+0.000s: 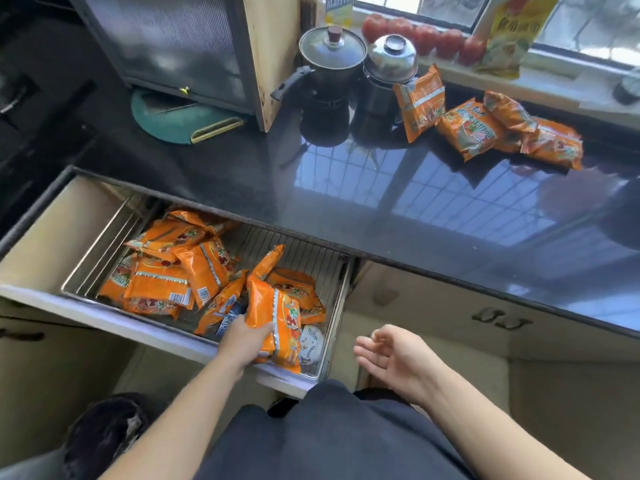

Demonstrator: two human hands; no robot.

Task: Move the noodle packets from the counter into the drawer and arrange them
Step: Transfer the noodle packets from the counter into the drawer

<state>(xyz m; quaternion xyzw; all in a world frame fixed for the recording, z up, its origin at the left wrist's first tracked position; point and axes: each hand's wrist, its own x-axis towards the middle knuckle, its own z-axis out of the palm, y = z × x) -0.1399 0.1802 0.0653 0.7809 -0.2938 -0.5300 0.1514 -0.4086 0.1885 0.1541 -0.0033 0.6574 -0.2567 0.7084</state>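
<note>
At the left and lower middle of the frame the drawer (31,289) stands pulled out from under the counter (242,174), so its wire basket is open from above and packets can be dropped straight in. A loose heap of orange noodle packets (166,271) fills the basket's left part, lying flat and overlapping at odd angles, which suggests they have been put in but not yet arranged. Just right of that heap, low in the middle of the frame, the left hand (246,337) has its fingers curled round one packet (277,323), held on edge over the basket's front right corner, probably so it can be slotted in beside the others; a white patterned dish (311,341) shows beneath it. Further right, the right hand (388,355) hangs in front of the cabinet, palm up, fingers loosely bent and holding nothing, seemingly free for the next pickup. At the upper right, four packets (485,128) lie in a row on the counter near two pots (356,84), awaiting their turn.
</note>
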